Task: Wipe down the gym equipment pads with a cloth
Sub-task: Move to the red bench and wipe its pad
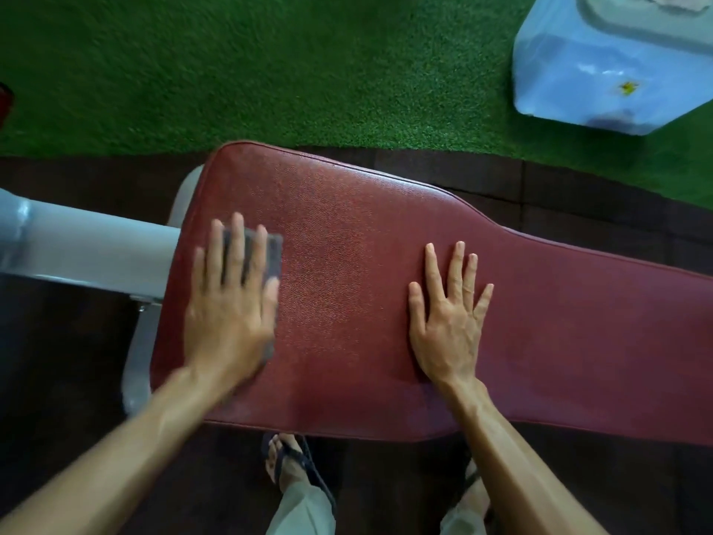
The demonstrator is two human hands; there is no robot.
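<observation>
A dark red padded bench pad (347,264) stretches from the left-centre to the right edge. My left hand (231,303) lies flat on a grey cloth (273,256) at the pad's wide left end; the hand is motion-blurred and covers most of the cloth. My right hand (447,318) rests palm down on the bare pad to the right, fingers spread, holding nothing.
A grey metal frame tube (85,249) runs left from under the pad. Green artificial turf (270,71) lies beyond, with a light blue plastic-wrapped block (602,79) at the top right. Dark rubber floor tiles (578,187) surround the bench. My sandalled feet (289,465) stand below its near edge.
</observation>
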